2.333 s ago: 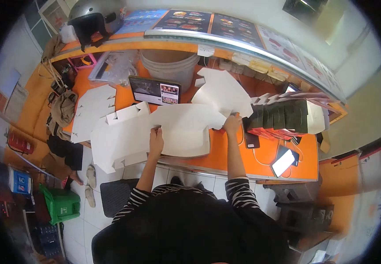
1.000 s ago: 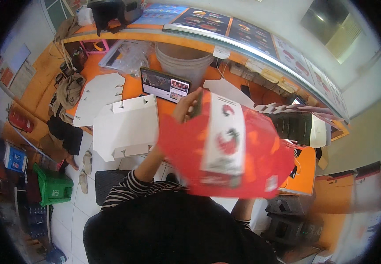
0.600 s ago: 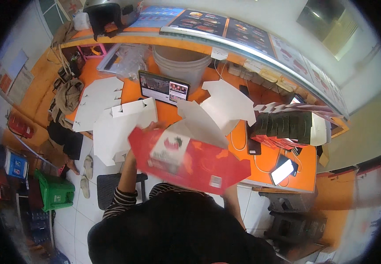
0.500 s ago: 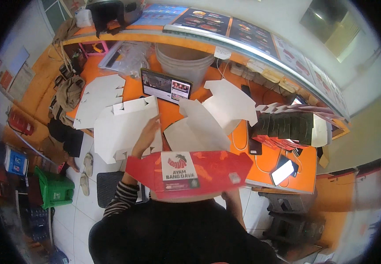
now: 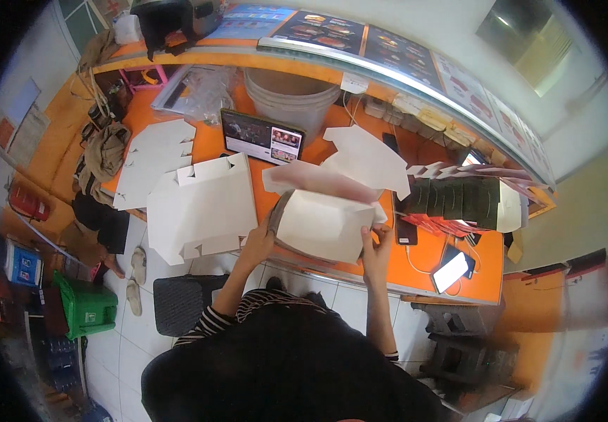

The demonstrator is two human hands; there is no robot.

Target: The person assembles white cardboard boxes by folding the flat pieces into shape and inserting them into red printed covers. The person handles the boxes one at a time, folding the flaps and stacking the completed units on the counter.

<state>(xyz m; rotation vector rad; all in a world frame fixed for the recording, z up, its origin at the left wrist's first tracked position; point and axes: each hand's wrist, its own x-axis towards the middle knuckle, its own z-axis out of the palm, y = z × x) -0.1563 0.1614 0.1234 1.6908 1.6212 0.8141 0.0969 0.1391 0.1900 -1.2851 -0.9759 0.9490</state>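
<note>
Between my hands is a cardboard food box (image 5: 325, 224), tilted, with its white inside facing up. Its lid (image 5: 321, 181) stands raised at the far side and is blurred by motion. My left hand (image 5: 258, 243) grips the box's left wall. At the right end wall, my right hand (image 5: 376, 250) pinches the edge with the thumb on top. A stack of flat white box blanks (image 5: 202, 204) lies just left of my left hand. Beyond the box is another white blank (image 5: 367, 158).
Folded red and black boxes (image 5: 451, 204) are lined up at the right. A tablet (image 5: 262, 137) leans before a grey bucket (image 5: 290, 95). Phones (image 5: 450, 273) and cables lie on the orange table (image 5: 480, 288) at the right. A dark stool (image 5: 181, 302) stands below the table's left.
The box has moved away from my chest to the table's near edge and now shows its white inside instead of its red printed face. My left hand has come off the blanks onto it.
</note>
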